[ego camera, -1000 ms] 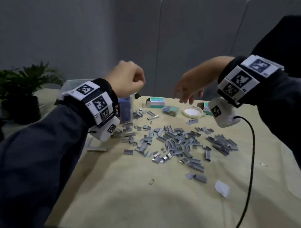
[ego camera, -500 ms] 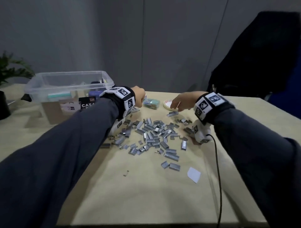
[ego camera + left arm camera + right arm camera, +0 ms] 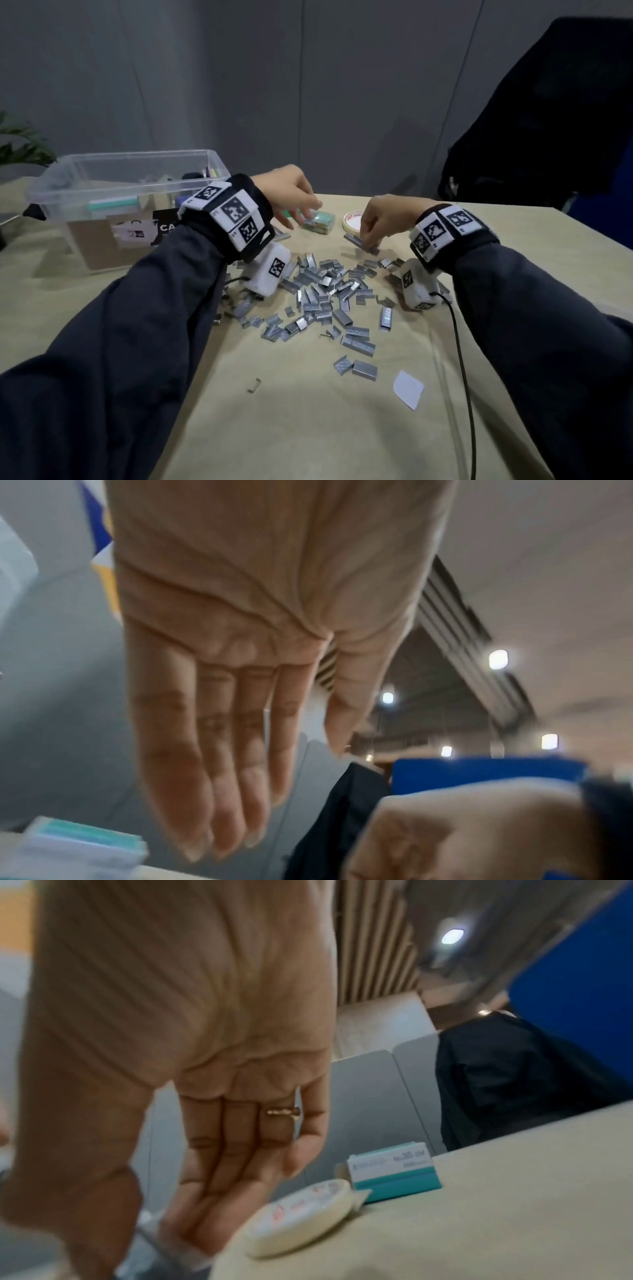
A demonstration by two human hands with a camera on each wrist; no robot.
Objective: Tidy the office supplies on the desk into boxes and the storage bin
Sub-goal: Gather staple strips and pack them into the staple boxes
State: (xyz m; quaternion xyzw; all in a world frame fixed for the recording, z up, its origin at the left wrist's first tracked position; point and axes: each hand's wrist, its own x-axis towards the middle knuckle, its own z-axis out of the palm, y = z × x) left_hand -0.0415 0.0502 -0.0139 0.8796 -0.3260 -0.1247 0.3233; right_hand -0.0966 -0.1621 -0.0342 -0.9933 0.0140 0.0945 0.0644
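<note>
Several loose grey staple strips (image 3: 325,291) lie heaped mid-desk. My left hand (image 3: 301,214) reaches past them with straight fingers (image 3: 219,818) over a small teal-and-white staple box (image 3: 317,222), also at the lower left of the left wrist view (image 3: 85,842); whether it touches the box is unclear. My right hand (image 3: 368,240) pinches one staple strip (image 3: 358,241) at the pile's far edge. In the right wrist view, thumb and fingers close on that grey strip (image 3: 161,1240). A clear storage bin (image 3: 219,164) with supplies inside stands at the far left.
A white tape roll (image 3: 354,219) (image 3: 301,1213) lies just beyond my right hand, with another teal staple box (image 3: 394,1175) behind it. A white paper scrap (image 3: 407,389) and a black cable (image 3: 462,359) lie near the right. A dark jacket (image 3: 548,137) hangs at the far right.
Both hands came down from in front of the camera to the desk. The left fist opened and stretched toward the teal box. The right hand settled on a staple strip.
</note>
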